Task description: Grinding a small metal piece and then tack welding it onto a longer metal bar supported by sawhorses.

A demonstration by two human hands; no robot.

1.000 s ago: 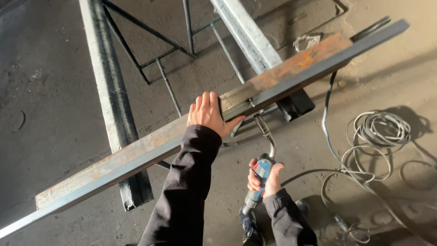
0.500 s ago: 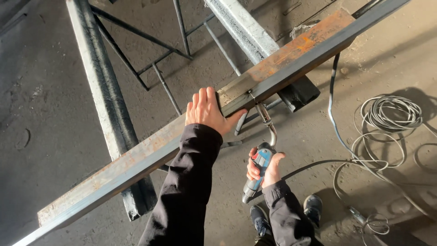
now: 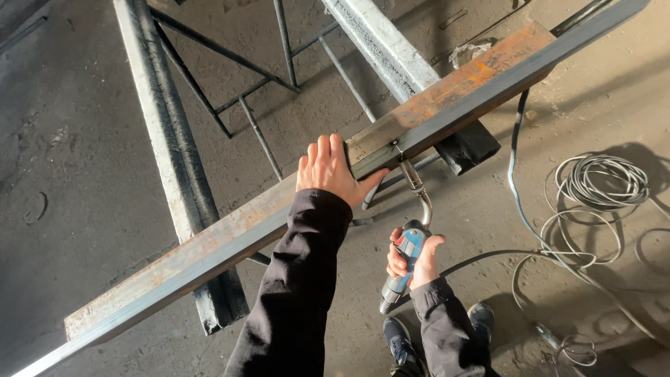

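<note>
Concrete floor (image 3: 84,230), coiled cable (image 3: 600,185) nearby, left hand (image 3: 328,171) flat on rusty beam (image 3: 447,91), right hand (image 3: 412,260) gripping welding torch (image 3: 408,241) (tip at seam)

Sunlight falls across a dusty concrete floor (image 3: 91,230). A coiled cable (image 3: 600,183) lies there, perhaps beside scattered debris.

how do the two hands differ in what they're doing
The left hand lies flat and open, palm down on the rusty steel bar; the right hand is curled shut around the blue welding torch. The left sits on top of the bar, the right below it. Both are bare, in black sleeves.
</note>
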